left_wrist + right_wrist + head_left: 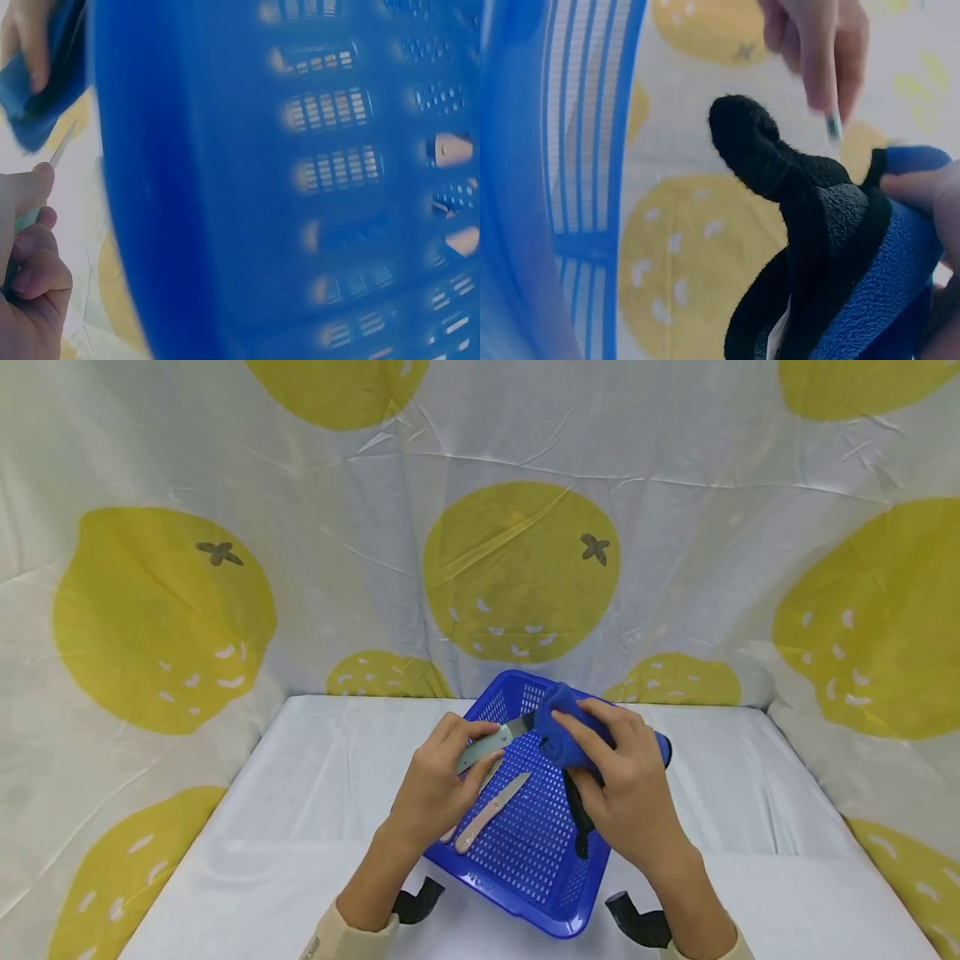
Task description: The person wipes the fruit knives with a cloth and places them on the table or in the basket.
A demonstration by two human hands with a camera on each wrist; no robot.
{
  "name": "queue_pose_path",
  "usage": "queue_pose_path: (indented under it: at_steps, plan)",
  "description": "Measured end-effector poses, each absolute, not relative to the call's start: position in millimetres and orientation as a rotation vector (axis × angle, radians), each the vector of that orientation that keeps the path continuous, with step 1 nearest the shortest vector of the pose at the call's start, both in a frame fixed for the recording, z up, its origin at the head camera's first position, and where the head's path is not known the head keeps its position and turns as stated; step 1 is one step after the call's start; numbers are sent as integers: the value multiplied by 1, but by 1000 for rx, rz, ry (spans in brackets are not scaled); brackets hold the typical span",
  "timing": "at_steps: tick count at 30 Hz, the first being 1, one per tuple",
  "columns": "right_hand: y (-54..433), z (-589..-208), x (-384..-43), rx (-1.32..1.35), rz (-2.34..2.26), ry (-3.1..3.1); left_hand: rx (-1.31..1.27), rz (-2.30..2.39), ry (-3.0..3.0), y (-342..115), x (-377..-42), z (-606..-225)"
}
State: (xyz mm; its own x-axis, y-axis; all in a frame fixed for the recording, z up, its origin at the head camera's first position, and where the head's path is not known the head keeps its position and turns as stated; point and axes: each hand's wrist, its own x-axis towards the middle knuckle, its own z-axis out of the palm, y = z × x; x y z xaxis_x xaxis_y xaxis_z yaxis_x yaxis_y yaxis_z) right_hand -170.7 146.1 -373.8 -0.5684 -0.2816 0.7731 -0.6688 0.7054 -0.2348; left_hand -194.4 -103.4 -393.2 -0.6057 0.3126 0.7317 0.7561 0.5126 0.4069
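My left hand (pixel 435 785) pinches a small knife (pixel 482 750) by its pale green handle, its blade pointing up and right. The right hand (pixel 628 781) grips a bunched blue cloth (pixel 558 745) with black edging. In the head view the blade's tip end meets the cloth's left side. Both hands are above a blue perforated plastic basket (pixel 547 917). A knife with a pale pink handle (pixel 480 824) lies inside the basket, and beside it another knife is partly covered by the left hand. A black edge of the cloth dangles below the right hand.
The basket stands at an angle on a white-covered table (pixel 337 752). Behind and at both sides hangs a white sheet (pixel 675 452) printed with yellow lemons. Black curved pieces (pixel 420 900) show by both wrists, near the beige sleeves (pixel 352 937).
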Motion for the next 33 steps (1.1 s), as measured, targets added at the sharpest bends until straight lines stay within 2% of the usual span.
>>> queue_pose_path:
  at_steps: [5,10,33]
  plan:
    - [128,-376,-163,827,595,-2226,-909,-987,-2143,-99,-192,-393]
    - [124,-380,-163,786,581,-2243,-967,-916,-2115,-97,-191,-393]
    - [150,-380,-184,601,577,-2211,-969,-916,-2116,-99,-190,-390]
